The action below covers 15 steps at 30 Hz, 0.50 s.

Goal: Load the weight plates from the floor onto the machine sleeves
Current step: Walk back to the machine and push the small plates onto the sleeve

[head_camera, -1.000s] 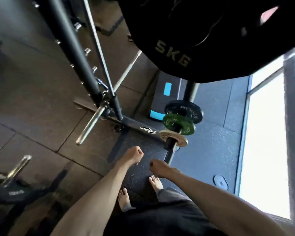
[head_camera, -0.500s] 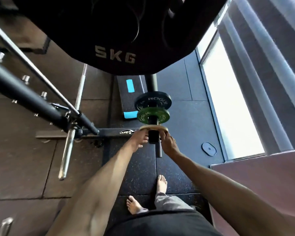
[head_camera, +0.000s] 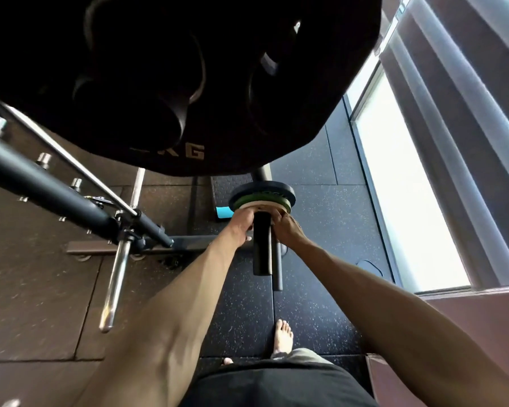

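Note:
A black machine sleeve [head_camera: 262, 245] points toward me at centre. On it sit a black plate [head_camera: 262, 190], a green plate [head_camera: 287, 204] and a small tan plate [head_camera: 260, 205], stacked close together. My left hand [head_camera: 241, 223] grips the tan plate from the left of the sleeve. My right hand [head_camera: 287, 227] grips it from the right. My fingers hide most of the tan plate. A large black plate marked KG [head_camera: 171, 83] hangs close overhead and fills the top of the view.
A chrome sleeve [head_camera: 115, 277] sticks out at the left from a black frame tube [head_camera: 41, 183]. A step platform with blue marks [head_camera: 227, 198] lies behind the plates. A small dark plate [head_camera: 369, 267] lies on the floor by the window [head_camera: 406, 183]. My bare foot [head_camera: 283, 337] stands below.
Both hands reached the tan plate and pushed it along the sleeve against the green plate. The three plates were spaced apart earlier. My view has moved closer and turned right.

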Motion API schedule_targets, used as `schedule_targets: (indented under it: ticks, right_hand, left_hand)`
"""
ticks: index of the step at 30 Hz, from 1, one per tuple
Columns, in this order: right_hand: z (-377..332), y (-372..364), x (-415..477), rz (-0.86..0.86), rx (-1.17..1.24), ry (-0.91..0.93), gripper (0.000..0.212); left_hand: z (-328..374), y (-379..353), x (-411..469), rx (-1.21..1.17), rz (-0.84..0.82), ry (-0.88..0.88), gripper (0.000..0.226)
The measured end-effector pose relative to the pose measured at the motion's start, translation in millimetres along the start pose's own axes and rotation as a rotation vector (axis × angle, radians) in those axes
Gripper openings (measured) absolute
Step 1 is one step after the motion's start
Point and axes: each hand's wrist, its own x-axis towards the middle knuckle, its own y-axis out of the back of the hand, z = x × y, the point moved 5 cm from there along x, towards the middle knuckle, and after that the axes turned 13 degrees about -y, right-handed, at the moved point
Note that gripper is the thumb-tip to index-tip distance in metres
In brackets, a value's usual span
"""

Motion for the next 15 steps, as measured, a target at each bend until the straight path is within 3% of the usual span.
schedule_targets:
  ticks: [8, 11, 15]
  right_hand:
    - [-3, 3, 25, -0.009, -0.037, -0.014, 0.059]
    - [-4, 4, 25, -0.021, -0.045, 0.002, 0.057]
    - [-12, 12, 15, -0.064, -0.099, 0.002, 0.056]
  left_hand:
    - [10, -3, 19, 0.057, 0.026, 0.034, 0.015]
    - [11, -4, 17, 0.097, 0.025, 0.056, 0.026]
    - [10, 4, 11, 0.143, 0.110, 0.065, 0.022]
